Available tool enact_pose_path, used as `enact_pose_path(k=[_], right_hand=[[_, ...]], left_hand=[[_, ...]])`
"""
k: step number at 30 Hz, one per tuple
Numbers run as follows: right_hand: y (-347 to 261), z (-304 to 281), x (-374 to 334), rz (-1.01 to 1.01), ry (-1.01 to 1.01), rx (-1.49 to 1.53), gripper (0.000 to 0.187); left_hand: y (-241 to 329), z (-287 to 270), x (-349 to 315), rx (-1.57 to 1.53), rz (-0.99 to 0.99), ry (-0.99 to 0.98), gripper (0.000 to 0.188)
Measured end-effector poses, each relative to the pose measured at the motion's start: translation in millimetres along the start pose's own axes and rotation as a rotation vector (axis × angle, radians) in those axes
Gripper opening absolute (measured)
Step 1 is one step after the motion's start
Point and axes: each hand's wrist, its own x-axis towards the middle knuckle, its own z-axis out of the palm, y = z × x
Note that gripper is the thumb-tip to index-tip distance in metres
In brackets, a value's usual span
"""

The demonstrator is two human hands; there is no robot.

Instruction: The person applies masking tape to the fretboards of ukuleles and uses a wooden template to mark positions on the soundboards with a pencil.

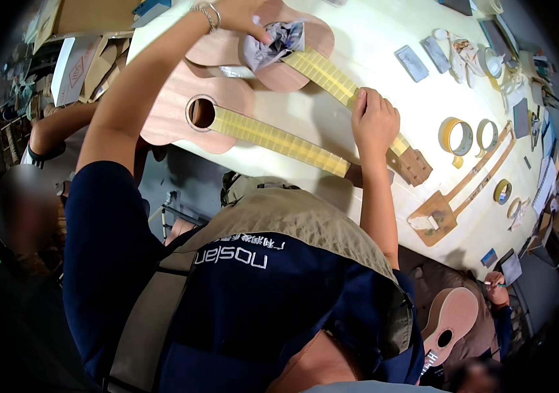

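Observation:
Two unfinished ukuleles lie on the white table, their fretboards covered with yellow masking tape. The farther ukulele (325, 33) has crumpled printed paper (278, 43) at its sound hole, which the paper hides. My left hand (239, 16) is at that paper, its thumb pressed on it; the other fingers are partly cut off by the upper edge. My right hand (376, 121) is closed round the taped neck of this ukulele, below its bare headstock (411, 166). Nearer me, the second ukulele (230, 99) shows its open sound hole, and my right forearm crosses over its headstock end.
On the table's (423, 105) right lie grey blocks (411, 64), tape rolls (456, 136) and a flat wooden paddle-shaped piece (433, 219). Cardboard (89, 69) is piled at far left. A co-worker's arm (63, 128) shows at left; another person, with a ukulele (451, 318), is at lower right.

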Motion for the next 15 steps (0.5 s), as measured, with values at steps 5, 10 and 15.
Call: enact_pose_path(k=[5, 10, 15], right_hand=[[1, 4, -2, -0.016, -0.018, -0.075, 0.011], [5, 6, -3, -0.073, 0.066, -0.005, 0.011], [1, 5, -2, -0.054, 0.028, -0.044, 0.010]], left_hand=[[70, 4, -10, 0.259, -0.200, 0.283, 0.066], [36, 22, -30, -0.238, 0.255, 0.494, 0.041], [35, 46, -67, -0.097, 0.319, 0.302, 0.037]])
